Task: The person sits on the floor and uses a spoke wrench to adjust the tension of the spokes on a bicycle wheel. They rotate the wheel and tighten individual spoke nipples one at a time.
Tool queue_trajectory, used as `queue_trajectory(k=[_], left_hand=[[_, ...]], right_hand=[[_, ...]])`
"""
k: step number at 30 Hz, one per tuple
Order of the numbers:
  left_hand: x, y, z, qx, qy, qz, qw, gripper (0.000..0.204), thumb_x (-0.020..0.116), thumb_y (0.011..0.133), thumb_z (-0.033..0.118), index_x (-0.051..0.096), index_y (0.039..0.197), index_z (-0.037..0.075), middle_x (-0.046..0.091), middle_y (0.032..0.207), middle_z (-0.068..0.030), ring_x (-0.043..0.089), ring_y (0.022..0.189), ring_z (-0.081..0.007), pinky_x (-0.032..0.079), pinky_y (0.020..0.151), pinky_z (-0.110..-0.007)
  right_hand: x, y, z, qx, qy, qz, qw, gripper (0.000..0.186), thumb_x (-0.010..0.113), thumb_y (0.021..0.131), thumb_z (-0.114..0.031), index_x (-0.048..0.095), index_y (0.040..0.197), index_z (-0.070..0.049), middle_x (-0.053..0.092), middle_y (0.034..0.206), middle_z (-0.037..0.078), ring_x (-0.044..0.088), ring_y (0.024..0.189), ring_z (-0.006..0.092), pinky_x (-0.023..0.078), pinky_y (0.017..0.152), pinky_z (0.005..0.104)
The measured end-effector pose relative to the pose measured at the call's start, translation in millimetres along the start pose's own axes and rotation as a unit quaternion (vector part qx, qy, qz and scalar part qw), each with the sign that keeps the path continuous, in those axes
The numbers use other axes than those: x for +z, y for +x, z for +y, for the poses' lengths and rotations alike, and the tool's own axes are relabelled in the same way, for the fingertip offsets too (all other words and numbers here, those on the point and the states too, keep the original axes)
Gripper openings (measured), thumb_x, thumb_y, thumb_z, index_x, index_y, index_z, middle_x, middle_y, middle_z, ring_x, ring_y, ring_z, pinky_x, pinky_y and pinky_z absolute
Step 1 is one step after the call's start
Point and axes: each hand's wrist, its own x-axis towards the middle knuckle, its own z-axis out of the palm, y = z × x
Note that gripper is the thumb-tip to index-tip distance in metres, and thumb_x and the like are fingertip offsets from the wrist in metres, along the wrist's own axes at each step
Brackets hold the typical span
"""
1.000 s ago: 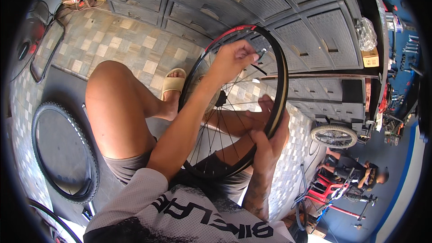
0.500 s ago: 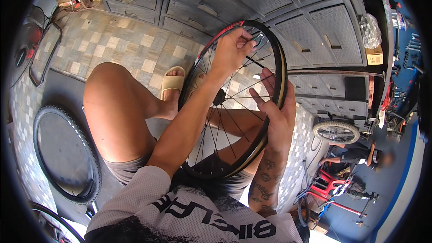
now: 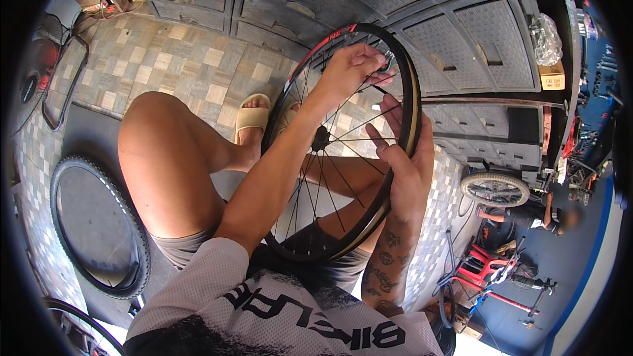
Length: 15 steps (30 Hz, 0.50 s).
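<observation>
A bicycle wheel (image 3: pixel 320 138) without a tyre stands tilted between my legs, its lower rim against my lap. It has black spokes, a black rim with a red patch, and a tan strip around the outer side. My left hand (image 3: pixel 353 71) is closed inside the upper rim, pinching a small dark-green and silver spoke wrench (image 3: pixel 388 64) by the spokes. The wrench is mostly covered by the fingers. My right hand (image 3: pixel 407 168) grips the rim's right side, thumb inside and fingertips reaching among the spokes.
A knobby tyre (image 3: pixel 56 204) lies on a grey mat at the left. Grey drawer cabinets (image 3: pixel 432 39) line the far side. Farther right are another wheel (image 3: pixel 496 189), a red chair (image 3: pixel 481 265) and a person (image 3: pixel 537 217). A fan (image 3: pixel 39 79) stands at far left.
My left hand has turned slightly at the rim, showing more of its fingers and the small wrench. My right hand holds the same place. The person at far right has shifted.
</observation>
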Motion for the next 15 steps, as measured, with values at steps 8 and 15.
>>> queue_trajectory(k=[8,15], left_hand=[[4.2,4.4,-5.3,-0.001,-0.007,-0.023,1.000,0.024,0.059,0.109,0.017,0.068,0.120,-0.002,0.071,0.103,-0.0090,0.065,0.075,-0.0155,0.057,0.075,-0.030],[3.5,4.8,-7.7,-0.019,-0.008,0.007,1.000,0.024,0.058,0.109,0.012,0.069,0.124,-0.003,0.077,0.100,-0.0110,0.073,0.085,-0.0170,0.056,0.070,-0.029]], right_hand=[[3.5,0.2,-1.8,-0.006,-0.003,0.009,1.000,0.073,0.052,0.082,0.008,0.035,0.153,0.004,0.049,0.152,0.024,0.046,0.146,0.0331,0.047,0.115,0.0494],[3.5,0.4,-0.5,-0.005,-0.002,0.007,1.000,0.074,0.051,0.082,0.008,0.036,0.153,0.003,0.049,0.152,0.024,0.046,0.146,0.0331,0.047,0.115,0.0493]])
